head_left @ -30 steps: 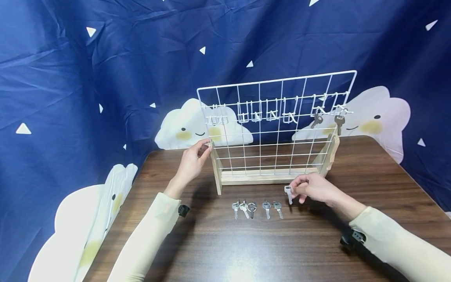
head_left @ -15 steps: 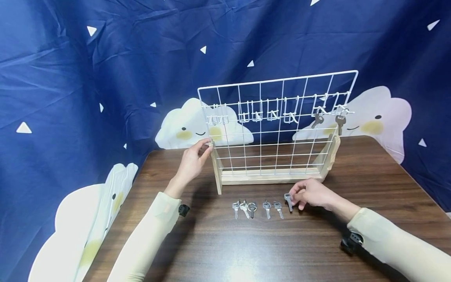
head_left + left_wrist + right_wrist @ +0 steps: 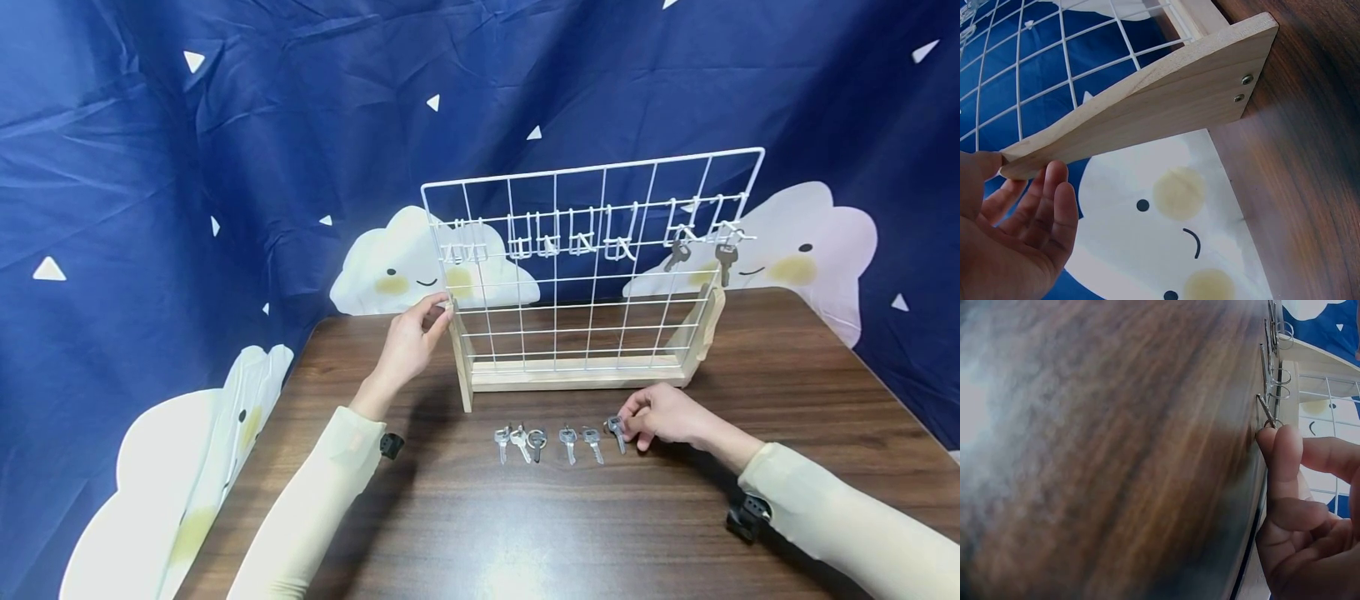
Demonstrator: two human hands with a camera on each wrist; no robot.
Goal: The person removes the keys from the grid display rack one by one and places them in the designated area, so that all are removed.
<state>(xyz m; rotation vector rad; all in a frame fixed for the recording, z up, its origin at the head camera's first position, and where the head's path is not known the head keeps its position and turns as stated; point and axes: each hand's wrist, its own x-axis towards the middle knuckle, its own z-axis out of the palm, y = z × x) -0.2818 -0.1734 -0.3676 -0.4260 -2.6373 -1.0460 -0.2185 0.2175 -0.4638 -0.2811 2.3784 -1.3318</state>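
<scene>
My left hand (image 3: pixel 408 340) pinches the top of the left wooden upright (image 3: pixel 461 367) of a white wire grid rack (image 3: pixel 556 283). Seen from the left wrist, the thumb and fingers lie on either side of that wooden end piece (image 3: pixel 1147 103). Low over the table, my right hand (image 3: pixel 663 414) holds a silver key (image 3: pixel 617 433) between thumb and fingertips, at the right end of a row of keys. In the right wrist view this key (image 3: pixel 1265 407) leans with its blade at the tabletop, and the fingertips cover its ring end.
Several keys with rings, among them a dark key (image 3: pixel 537 450) and a silver key (image 3: pixel 568 447), lie in front of the rack. White wire hooks (image 3: pixel 581 242) hang along the grid. Two keys hang at the right, one a brown key (image 3: pixel 725 258). A blue curtain (image 3: pixel 300 125) stands behind.
The right hand has come down and slightly toward the person, lowering its key to the table beside the row. The left hand has stayed on the upright.
</scene>
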